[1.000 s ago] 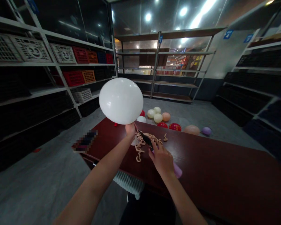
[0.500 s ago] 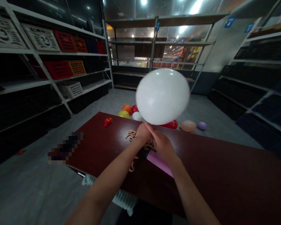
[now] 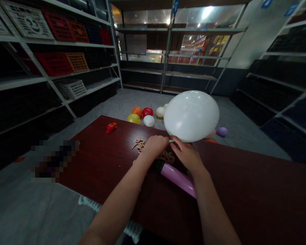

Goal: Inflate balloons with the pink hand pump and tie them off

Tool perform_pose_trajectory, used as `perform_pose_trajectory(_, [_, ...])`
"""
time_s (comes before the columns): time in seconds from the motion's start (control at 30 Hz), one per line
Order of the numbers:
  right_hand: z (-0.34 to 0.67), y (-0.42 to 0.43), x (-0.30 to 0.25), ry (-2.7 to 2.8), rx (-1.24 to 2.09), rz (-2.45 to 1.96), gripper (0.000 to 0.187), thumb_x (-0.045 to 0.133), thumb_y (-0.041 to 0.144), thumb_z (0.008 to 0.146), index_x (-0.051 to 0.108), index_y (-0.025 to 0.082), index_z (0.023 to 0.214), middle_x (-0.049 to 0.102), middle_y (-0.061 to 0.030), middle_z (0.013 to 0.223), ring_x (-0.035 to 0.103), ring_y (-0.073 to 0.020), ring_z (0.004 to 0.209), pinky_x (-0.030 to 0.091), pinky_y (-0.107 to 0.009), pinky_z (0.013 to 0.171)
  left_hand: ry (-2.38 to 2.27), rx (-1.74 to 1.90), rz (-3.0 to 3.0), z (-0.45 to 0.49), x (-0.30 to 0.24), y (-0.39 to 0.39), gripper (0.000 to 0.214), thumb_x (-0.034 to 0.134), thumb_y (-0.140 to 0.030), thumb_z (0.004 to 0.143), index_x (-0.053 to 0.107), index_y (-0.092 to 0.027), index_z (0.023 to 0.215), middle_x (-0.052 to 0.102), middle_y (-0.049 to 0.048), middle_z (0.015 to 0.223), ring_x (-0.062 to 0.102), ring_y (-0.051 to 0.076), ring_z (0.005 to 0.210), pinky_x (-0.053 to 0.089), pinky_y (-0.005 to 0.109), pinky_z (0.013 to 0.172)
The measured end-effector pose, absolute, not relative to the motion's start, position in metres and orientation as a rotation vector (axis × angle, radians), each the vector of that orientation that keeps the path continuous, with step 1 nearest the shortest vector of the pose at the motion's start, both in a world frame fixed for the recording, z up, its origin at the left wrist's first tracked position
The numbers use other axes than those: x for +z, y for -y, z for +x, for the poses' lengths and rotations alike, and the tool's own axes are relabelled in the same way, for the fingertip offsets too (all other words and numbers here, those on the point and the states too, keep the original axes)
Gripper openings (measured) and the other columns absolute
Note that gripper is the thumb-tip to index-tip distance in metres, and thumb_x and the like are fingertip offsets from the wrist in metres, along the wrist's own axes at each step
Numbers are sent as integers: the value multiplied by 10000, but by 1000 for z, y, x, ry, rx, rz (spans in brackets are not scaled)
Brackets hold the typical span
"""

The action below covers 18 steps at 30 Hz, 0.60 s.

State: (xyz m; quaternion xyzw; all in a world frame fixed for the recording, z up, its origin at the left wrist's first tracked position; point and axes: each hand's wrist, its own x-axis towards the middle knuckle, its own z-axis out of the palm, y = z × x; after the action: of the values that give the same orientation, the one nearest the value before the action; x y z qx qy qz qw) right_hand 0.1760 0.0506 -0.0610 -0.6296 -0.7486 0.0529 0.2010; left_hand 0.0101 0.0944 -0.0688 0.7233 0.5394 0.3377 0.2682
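An inflated white balloon point(image 3: 192, 114) is above the table, tilted to the right, with its stretched neck pointing left between my hands. My left hand point(image 3: 156, 145) is closed on the end of that neck. At the balloon's base, my right hand point(image 3: 187, 154) pinches the neck with thumb and fingers. Below them on the table lies a pink tube with a black end point(image 3: 180, 179), which looks like a hand pump. Several small tan curled pieces point(image 3: 140, 143) are heaped beside and behind my hands, partly covered by them.
A red limp item with yellow print point(image 3: 111, 127) rests on the dark red table point(image 3: 244, 177). On the floor beyond are several balloons, among them a red one point(image 3: 147, 112) and a purple one point(image 3: 222, 131). Shelves with crates point(image 3: 53, 64) line the left.
The balloon has dropped lower and shifted right in view, tipping sideways. My hands have drawn slightly apart, exposing the stretched neck between them. The camera has tilted down.
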Motion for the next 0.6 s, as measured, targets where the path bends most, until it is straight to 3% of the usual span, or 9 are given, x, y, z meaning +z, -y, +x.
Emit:
perform_pose_trajectory(0.13, [179, -47, -62, 2122, 165, -1665, 345, 403, 404, 1030, 657, 343, 1256, 774, -17, 1072, 716, -216, 925, 533, -315, 785, -1456, 772, 2140, 10, -66, -91, 207, 686, -94, 843, 623, -176, 664, 643, 115, 698, 727, 307, 918, 524, 421, 947])
perform_pose_trajectory(0.33, [173, -46, -65, 2167, -95, -1787, 336, 403, 358, 1017, 709, 314, 1148, 767, -47, 925, 677, -218, 744, 457, -296, 640, -1416, 560, 2430, 13, -74, -89, 198, 546, -107, 931, 681, -164, 798, 676, 148, 784, 719, 321, 926, 505, 447, 952])
perform_pose_trajectory(0.5, [178, -48, -65, 2135, -153, -1819, 332, 372, 278, 1005, 695, 281, 1078, 721, -26, 750, 620, -184, 623, 348, -274, 558, -1284, 652, 2375, -5, -65, -86, 182, 669, -336, 912, 703, -191, 1018, 701, 125, 973, 670, 286, 986, 466, 382, 985])
perform_pose_trajectory(0.6, [189, -51, -66, 1988, -87, -1806, 323, 346, 291, 1024, 650, 262, 1129, 716, -20, 736, 621, -181, 616, 346, -271, 559, -1157, 705, 2428, -20, -61, -87, 185, 734, -278, 861, 716, -240, 1041, 687, 78, 1080, 629, 253, 1053, 446, 334, 981])
